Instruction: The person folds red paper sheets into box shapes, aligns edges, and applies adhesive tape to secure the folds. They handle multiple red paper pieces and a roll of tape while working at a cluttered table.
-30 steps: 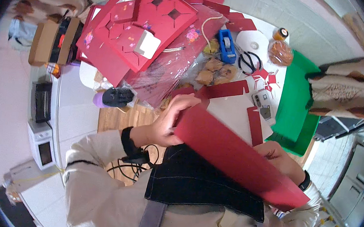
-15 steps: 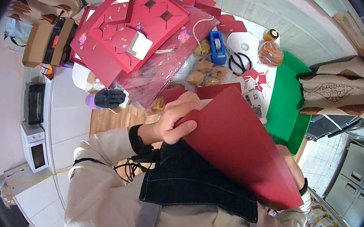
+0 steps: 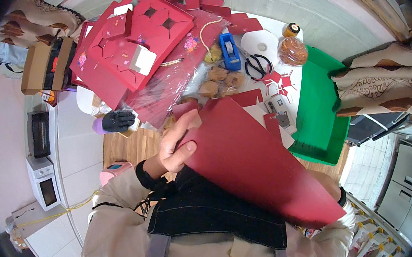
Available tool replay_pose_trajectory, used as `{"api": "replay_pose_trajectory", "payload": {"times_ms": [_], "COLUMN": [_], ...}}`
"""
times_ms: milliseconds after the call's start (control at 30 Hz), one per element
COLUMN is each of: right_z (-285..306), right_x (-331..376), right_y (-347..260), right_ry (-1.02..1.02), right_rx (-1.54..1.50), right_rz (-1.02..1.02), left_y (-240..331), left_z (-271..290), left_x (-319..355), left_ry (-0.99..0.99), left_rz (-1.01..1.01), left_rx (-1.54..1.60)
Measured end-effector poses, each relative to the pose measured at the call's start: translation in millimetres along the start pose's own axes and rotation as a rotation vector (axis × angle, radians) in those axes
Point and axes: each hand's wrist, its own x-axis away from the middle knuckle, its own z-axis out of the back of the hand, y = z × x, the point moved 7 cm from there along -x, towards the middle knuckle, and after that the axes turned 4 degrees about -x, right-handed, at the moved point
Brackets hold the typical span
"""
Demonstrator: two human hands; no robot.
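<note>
A large dark-red cardboard box (image 3: 257, 164), with flaps at its far end, is held tilted in front of my chest. My left hand (image 3: 177, 143) grips its left edge, thumb on the near face and fingers around the far side. Only the back of my right hand (image 3: 328, 184) shows past the box's right side; its fingers are hidden behind the cardboard. Just beyond the box, a grey device with round lenses (image 3: 279, 111) lies on the white table (image 3: 294, 82). Red cut card pieces (image 3: 277, 82) lie near it.
A flat red box with slotted insert (image 3: 148, 32) is piled at far left on plastic-wrapped red bags (image 3: 170, 82). Also there: a blue tape dispenser (image 3: 230, 52), black scissors (image 3: 258, 66), wrapped brown pastries (image 3: 211, 88), a black glove (image 3: 118, 121), a green tray (image 3: 319, 105) at right.
The box has turned so that its broad face lies flatter towards me, and my left hand has shifted left and down with it. The grey device shows more fully. My view has shifted slightly.
</note>
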Motion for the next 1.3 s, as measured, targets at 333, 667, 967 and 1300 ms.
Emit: {"api": "replay_pose_trajectory", "payload": {"times_ms": [333, 667, 967, 1300], "right_z": [20, 59, 22, 0], "right_x": [24, 121, 136, 149], "right_y": [26, 92, 56, 13], "right_ry": [0.164, 0.537, 1.453, 1.623], "right_rx": [-0.293, -1.073, -0.279, -0.222], "right_rz": [0.006, 0.482, 0.527, 0.631], "left_y": [4, -2, 9, -2], "left_z": [15, 25, 10, 20], "left_x": [-2, 0, -65, -49], "left_ry": [0.19, 0.295, 0.439, 0.385], "left_rz": [0.204, 0.081, 0.112, 0.17], "left_rx": [-0.007, -0.196, 0.172, 0.378]}}
